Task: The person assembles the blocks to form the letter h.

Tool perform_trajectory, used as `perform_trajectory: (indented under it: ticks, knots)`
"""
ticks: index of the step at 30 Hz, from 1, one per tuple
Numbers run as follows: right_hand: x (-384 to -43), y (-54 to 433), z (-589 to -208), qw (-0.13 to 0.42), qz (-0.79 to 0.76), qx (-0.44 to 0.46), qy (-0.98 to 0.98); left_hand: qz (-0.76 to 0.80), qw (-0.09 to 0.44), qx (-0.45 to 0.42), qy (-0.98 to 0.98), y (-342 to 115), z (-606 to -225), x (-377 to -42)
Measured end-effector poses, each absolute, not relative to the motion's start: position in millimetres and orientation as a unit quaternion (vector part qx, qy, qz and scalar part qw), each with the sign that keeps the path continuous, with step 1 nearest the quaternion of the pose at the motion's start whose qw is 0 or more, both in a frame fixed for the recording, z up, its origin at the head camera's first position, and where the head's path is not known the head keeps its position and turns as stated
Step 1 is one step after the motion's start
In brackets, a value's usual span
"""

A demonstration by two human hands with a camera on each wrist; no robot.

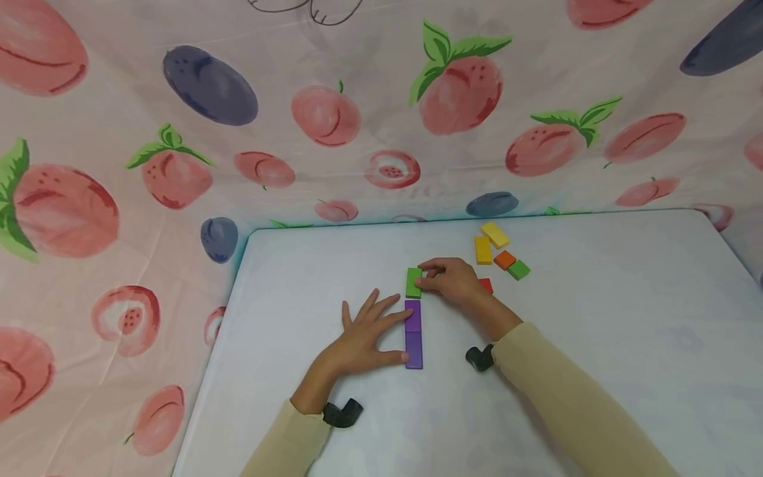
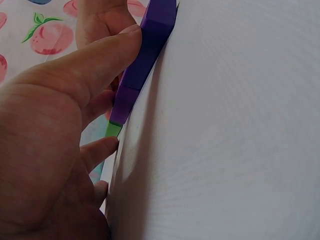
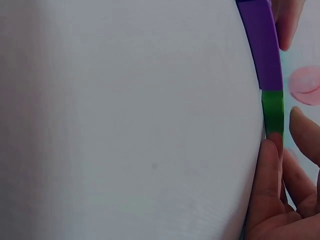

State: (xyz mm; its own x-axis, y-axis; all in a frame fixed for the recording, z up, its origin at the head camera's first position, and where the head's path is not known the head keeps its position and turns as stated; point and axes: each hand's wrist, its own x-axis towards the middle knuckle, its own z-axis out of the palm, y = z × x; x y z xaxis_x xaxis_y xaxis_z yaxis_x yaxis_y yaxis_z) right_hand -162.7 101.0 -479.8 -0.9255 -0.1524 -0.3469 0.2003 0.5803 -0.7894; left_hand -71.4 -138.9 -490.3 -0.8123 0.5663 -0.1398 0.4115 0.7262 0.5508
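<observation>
Two purple blocks, a far one point(image 1: 414, 326) and a near one point(image 1: 414, 351), lie end to end in a line on the white table point(image 1: 268, 278). My left hand point(image 1: 354, 344) is spread beside them, its index fingertip on the far block and its thumb against the near one. Just beyond them, in the same line, lies a green block point(image 1: 412, 283). My right hand point(image 1: 452, 281) holds that green block at its right side with thumb and index finger. In the right wrist view, the green block point(image 3: 273, 112) sits right at the end of the purple one point(image 3: 262, 45).
Right of the right hand are two yellow blocks point(image 1: 483, 250), an orange block point(image 1: 505, 260) and another green block point(image 1: 519, 269). A red block point(image 1: 486, 285) is partly hidden behind the right hand. Behind the table hangs a fruit-patterned cloth point(image 1: 357, 59).
</observation>
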Motion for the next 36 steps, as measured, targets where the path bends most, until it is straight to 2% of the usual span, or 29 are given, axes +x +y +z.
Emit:
perform_trajectory:
  ticks: [10, 36]
  knots:
    - [-166.3, 105.0, -477.9, 0.222, -0.450, -0.001, 0.865, 0.262, 0.154, 0.267, 0.915, -139.9, -489.0, -71.9]
    - [-165.5, 104.5, -478.2, 0.225, -0.454, 0.006, 0.862, 0.259, 0.157, 0.262, 0.916, -138.4, -489.5, -71.6]
